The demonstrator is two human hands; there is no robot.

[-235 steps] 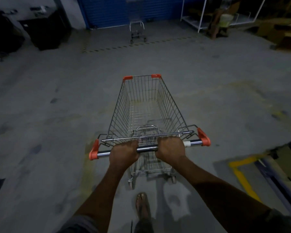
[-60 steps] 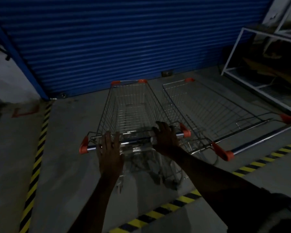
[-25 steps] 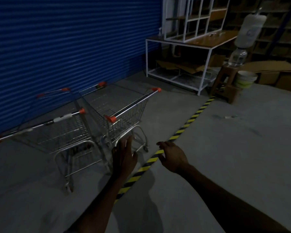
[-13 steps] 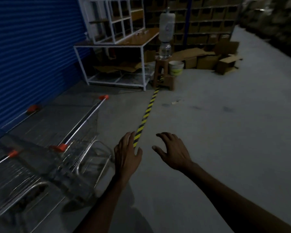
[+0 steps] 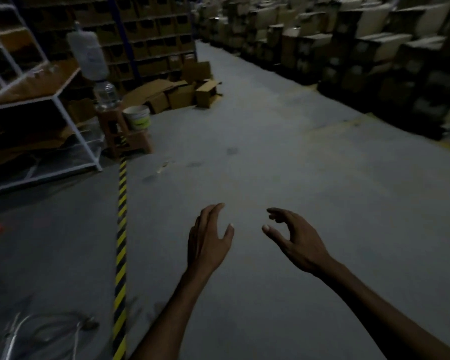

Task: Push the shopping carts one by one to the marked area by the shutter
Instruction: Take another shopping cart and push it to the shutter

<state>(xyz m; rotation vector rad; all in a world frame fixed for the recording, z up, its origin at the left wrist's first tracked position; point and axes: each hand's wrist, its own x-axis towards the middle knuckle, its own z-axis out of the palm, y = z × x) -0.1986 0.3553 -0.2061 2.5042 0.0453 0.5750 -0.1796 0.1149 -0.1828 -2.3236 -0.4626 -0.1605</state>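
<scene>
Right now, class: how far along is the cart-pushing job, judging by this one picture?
Done: a cart shows only its wire frame, left of the striped line, at the picture's edge. In hand: nothing; left hand and right hand hang open over the floor. Left: unclear; no cart shows down the aisle.

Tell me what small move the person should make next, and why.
Probably step forward down the grey concrete floor to fetch another cart: the left hand and right hand hang empty, and a blurred silver wire shopping cart sits left of the yellow-and-black striped floor tape.
</scene>
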